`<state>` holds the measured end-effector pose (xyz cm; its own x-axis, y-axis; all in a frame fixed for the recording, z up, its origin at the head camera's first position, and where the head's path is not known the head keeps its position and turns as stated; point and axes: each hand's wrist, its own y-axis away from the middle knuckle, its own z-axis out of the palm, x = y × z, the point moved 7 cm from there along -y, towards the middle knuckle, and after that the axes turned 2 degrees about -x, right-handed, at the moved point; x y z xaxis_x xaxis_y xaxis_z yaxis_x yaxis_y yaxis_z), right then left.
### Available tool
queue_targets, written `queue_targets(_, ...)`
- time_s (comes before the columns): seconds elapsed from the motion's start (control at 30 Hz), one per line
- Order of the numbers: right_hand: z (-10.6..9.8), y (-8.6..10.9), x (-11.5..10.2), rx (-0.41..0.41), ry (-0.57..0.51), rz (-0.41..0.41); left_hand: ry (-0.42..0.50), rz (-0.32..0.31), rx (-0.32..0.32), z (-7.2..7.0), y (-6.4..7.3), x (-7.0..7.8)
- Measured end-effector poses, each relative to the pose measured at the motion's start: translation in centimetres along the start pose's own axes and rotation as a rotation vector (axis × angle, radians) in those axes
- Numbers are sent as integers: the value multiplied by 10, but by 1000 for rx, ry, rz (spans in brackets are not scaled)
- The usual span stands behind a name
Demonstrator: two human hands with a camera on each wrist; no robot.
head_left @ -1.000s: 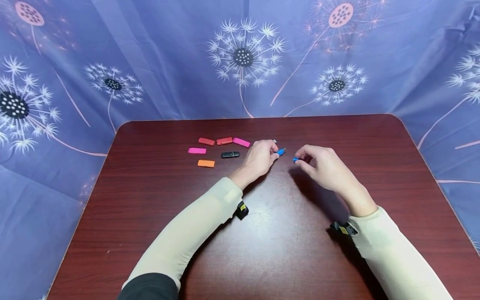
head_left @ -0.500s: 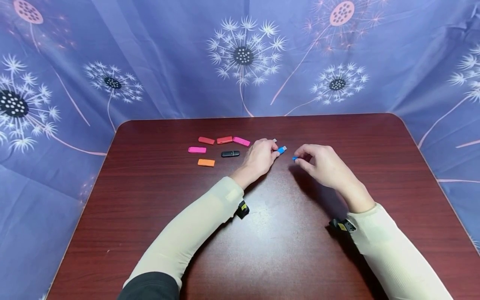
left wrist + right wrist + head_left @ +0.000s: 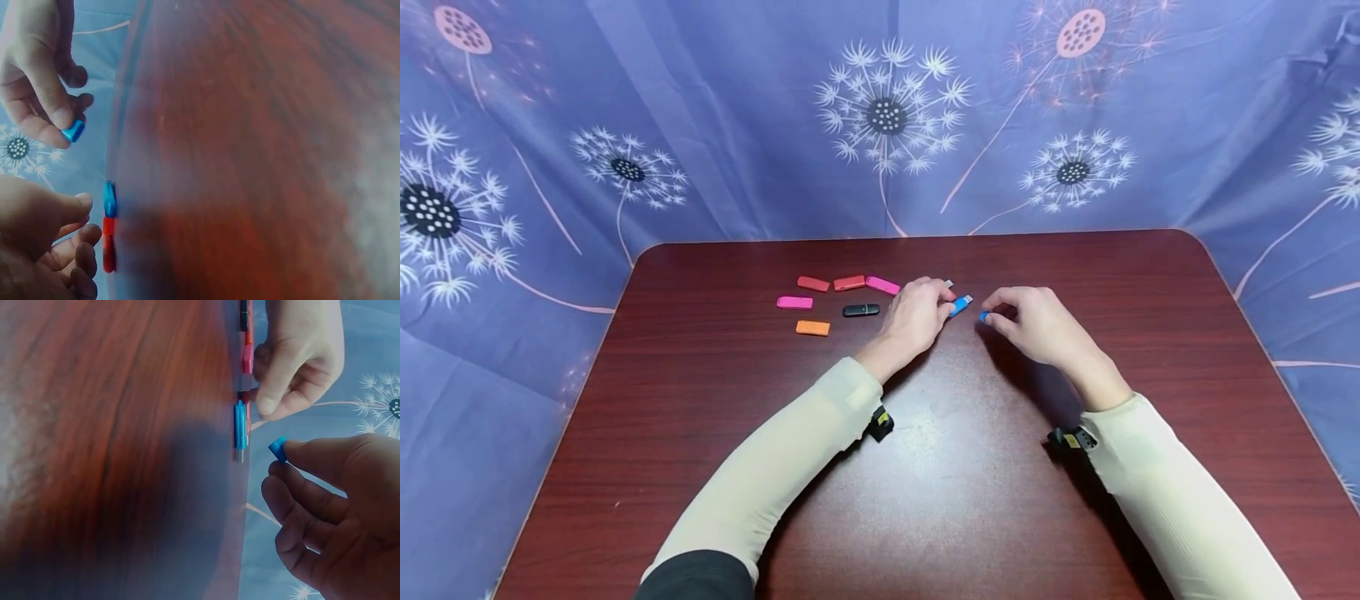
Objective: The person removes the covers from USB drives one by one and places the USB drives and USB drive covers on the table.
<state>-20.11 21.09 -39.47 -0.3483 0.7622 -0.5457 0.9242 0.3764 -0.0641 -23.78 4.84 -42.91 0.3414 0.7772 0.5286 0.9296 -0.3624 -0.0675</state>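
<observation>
Above the counter (image 3: 970,508) | right hand (image 3: 1036,323) pinching blue cap (image 3: 73,132) | left hand (image 3: 917,313) loose, fingers apart, by blue stick (image 3: 960,306) | wrist cams show cap clearly, head cam barely

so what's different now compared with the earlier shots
The right hand, still pinching the small blue plastic cap, has shifted left, closer to the slim blue USB stick with a silver metal plug. The left hand hovers clear of it; whether it let go is unclear. The orange rectangular stick and black oblong stick stayed put.
</observation>
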Motion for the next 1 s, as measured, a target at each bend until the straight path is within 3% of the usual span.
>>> queue_targets(0.4,13,-17,10,-64,-25,48,4,37,49,-27,19,-2)
queue_targets(0.8,18,-24,18,-102,-21,94,5,80,79,-58,46,-4)
queue_targets(1.0,21,-27,19,-103,-17,93,-4,64,92,-70,60,-12)
